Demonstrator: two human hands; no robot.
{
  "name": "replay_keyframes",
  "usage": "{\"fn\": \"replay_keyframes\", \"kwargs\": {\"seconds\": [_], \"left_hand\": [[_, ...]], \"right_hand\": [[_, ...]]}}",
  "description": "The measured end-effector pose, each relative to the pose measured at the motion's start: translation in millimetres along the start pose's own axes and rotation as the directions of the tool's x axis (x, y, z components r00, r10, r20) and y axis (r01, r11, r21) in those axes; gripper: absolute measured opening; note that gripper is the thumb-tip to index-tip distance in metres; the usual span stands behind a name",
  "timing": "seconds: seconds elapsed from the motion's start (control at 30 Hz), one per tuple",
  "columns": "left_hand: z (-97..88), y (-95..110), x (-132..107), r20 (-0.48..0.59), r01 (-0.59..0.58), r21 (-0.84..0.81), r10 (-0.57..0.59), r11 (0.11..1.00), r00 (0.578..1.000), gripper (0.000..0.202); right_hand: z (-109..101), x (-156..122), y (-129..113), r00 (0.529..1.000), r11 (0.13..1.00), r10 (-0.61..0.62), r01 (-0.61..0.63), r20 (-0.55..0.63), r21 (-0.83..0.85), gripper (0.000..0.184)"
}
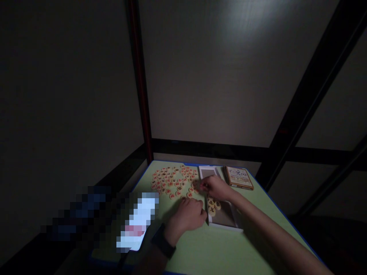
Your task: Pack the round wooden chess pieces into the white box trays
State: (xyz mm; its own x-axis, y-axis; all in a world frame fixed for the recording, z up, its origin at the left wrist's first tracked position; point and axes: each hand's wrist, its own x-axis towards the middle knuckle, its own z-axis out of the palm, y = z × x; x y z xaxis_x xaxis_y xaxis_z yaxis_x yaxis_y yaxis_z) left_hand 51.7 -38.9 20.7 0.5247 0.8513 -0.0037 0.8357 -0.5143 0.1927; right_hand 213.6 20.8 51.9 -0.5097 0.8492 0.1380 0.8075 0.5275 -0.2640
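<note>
Round Chinese chess pieces (171, 196) with red and black characters lie spread over the left of the green table. Beside them is a shallow open tray (225, 215) with white rims. A few pieces (211, 210) sit along the tray's left side, partly covered by my right arm. My right hand (216, 187) hovers over the tray's left rim, its fingers pinched together by the nearest loose pieces; what they hold is hidden. My left hand (189, 214) is low over the table just left of the tray, fingers curled under, their tips out of sight.
A printed box (239, 177) lies at the back right, beyond the tray. On the left, a lit, pixelated screen (139, 221) lies near the table edge. A dark watch (163, 241) is on my left wrist. The table (206, 252) has a blue edge and stands near walls.
</note>
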Motion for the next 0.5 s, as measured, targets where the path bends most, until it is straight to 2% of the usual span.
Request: {"fn": "replay_keyframes", "kwargs": {"seconds": [0.1,0.23,0.5], "left_hand": [[1.8,0,-1,-0.002,-0.005,0.006,0.005,1.000,1.000,0.032],[5.9,0,-1,-0.011,-0.038,0.017,0.038,0.999,0.999,0.033],[3.9,4,-4,-0.007,-0.035,0.010,0.035,0.999,0.999,0.031]], "right_hand": [[9,33,-17,0.993,0.988,-0.055,0.068,0.104,-0.137,0.021],[19,61,-32,0.989,0.967,-0.068,0.099,0.135,-0.236,0.028],[35,76,-31,0.983,0.954,-0.060,0.108,0.174,-0.281,0.026]]}}
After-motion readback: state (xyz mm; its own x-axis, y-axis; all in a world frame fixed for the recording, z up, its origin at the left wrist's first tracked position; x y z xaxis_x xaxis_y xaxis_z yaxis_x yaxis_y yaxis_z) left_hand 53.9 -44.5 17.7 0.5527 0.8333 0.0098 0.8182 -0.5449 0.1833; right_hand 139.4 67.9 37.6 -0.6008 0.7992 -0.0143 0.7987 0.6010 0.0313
